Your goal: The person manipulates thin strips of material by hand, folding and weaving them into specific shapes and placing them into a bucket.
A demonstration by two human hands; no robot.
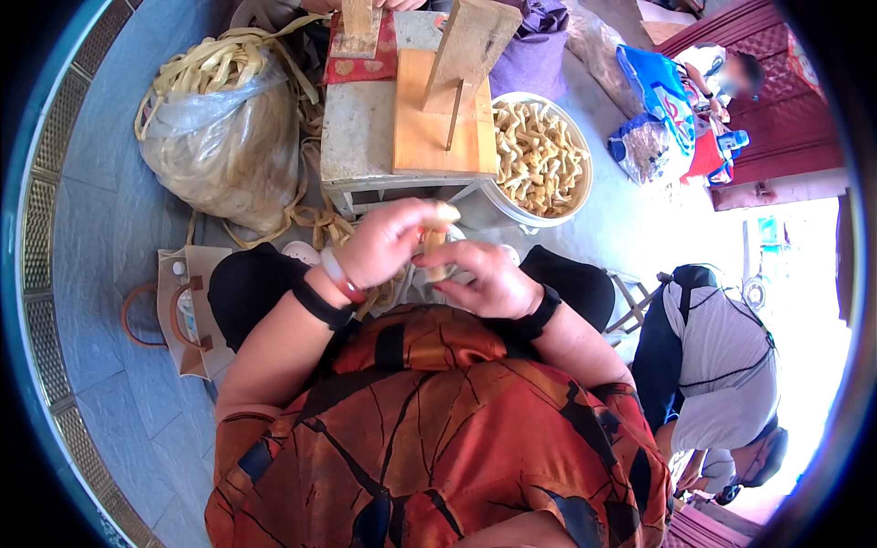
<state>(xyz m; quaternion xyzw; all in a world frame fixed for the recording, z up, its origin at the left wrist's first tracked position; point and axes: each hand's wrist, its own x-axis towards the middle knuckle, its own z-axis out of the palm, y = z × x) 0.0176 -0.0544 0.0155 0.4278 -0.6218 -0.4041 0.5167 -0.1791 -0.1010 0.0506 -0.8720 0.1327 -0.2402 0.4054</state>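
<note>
Just above my lap, my left hand (382,245) and my right hand (486,277) are close together, with a short flat tan strip (436,248) between them. The left fingers are bent round its upper end, the thumb pointing toward the low table. My right thumb and fingers pinch its lower part. The fingers partly hide the strip. Beyond my hands, a white bucket (574,206) is full of small tan knotted pieces (541,163). More long tan strips (215,62) spill from a clear plastic bag (219,151) at the left.
A low table (352,137) ahead carries a wooden board (445,151) with an upright plank (468,50) and thin rod. A beige handbag (187,310) stands left on the tiled floor. Purple sack (532,55) behind the bucket. A person (722,356) bends at the right; another sits far right.
</note>
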